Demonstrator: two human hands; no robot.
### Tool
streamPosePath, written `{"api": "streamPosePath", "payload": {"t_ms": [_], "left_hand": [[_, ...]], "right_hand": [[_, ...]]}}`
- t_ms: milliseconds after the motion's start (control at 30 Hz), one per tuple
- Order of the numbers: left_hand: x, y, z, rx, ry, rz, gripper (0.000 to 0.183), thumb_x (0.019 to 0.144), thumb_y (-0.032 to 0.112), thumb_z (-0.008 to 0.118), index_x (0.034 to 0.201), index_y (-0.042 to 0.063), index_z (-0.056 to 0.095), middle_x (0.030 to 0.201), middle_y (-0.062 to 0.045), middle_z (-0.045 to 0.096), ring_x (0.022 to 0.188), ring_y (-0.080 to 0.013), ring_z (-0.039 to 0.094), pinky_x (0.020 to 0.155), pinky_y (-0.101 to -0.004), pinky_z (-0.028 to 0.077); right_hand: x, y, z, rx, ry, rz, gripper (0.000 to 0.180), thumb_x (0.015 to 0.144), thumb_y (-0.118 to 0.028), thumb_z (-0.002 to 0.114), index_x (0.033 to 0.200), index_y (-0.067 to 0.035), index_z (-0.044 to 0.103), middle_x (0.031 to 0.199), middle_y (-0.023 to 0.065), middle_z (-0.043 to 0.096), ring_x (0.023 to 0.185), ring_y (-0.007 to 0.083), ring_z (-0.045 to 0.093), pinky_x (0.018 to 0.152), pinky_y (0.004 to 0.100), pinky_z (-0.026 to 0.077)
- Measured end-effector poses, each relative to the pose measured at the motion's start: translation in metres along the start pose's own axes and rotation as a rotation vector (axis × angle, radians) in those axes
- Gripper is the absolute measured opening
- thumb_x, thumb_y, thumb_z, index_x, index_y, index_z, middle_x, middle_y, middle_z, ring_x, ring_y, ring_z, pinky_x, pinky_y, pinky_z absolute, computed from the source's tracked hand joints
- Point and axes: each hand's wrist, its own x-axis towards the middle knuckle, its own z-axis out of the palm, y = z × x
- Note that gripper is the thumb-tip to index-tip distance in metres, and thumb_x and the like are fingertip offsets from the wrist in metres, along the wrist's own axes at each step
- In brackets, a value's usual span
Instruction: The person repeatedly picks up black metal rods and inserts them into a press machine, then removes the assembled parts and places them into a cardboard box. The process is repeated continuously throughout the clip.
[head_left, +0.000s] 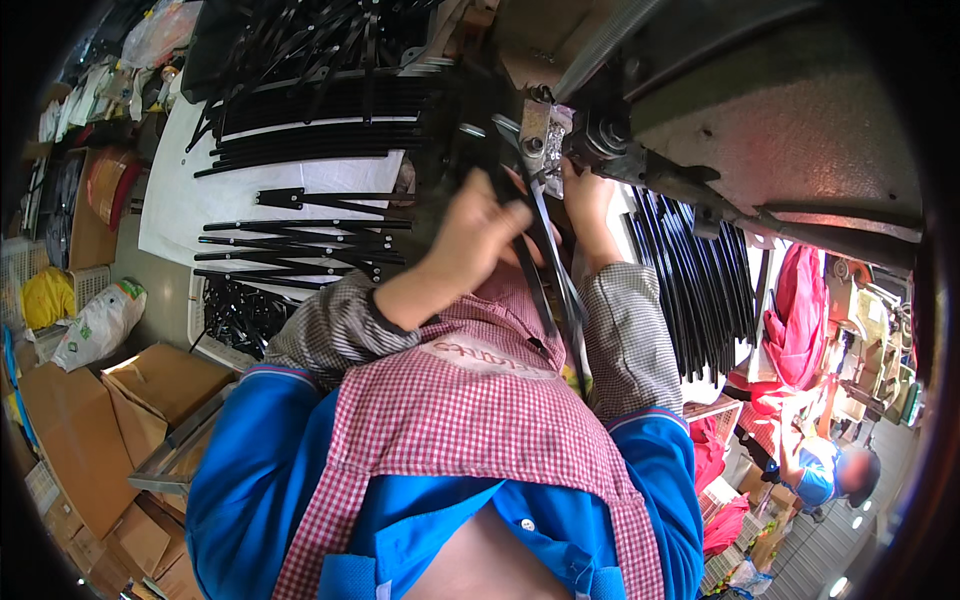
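My left hand (476, 229), blurred, is closed around long black metal strips (551, 262) that slant down in front of the apron. Their upper ends lie beside a metal fixture (534, 139) of a riveting or press machine. My right hand (586, 201) is raised to the right of the strips. Its fingertips are at a small holder of shiny little metal parts (555, 146), below the round machine head (606, 135). Whether those fingers pinch anything is hidden.
Joined black strip assemblies (300, 244) and rows of strips (315, 139) lie on a white sheet at left. More strips (690, 285) hang or lie at right. A bin of black parts (244, 315) is below left. The machine body (780, 112) overhangs the right. Another person (817, 469) is farther off.
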Motion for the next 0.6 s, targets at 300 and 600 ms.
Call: {"api": "streamPosePath", "payload": {"t_ms": [300, 600], "left_hand": [[0.056, 0.041, -0.044, 0.084, 0.3, 0.358, 0.018, 0.091, 0.003, 0.042, 0.105, 0.002, 0.03, 0.091, -0.023, 0.062, 0.071, -0.028, 0.067, 0.06, -0.0352, 0.059], [0.062, 0.037, -0.052, 0.058, 0.327, 0.299, 0.024, 0.089, 0.001, 0.048, 0.105, 0.0, 0.031, 0.092, -0.021, 0.059, 0.071, -0.0251, 0.067, 0.055, -0.0315, 0.059]], "right_hand": [[-0.005, -0.015, -0.051, 0.802, -0.331, 0.481, 0.011, 0.079, -0.002, 0.068, 0.089, 0.001, 0.065, 0.072, 0.0027, 0.062, 0.062, 0.0095, 0.056, 0.059, 0.021, 0.046], [0.005, -0.089, -0.108, 0.585, -0.344, 0.243, 0.015, 0.076, -0.009, 0.073, 0.083, 0.001, 0.065, 0.072, 0.0032, 0.062, 0.061, 0.0102, 0.056, 0.058, 0.0233, 0.045]]}}
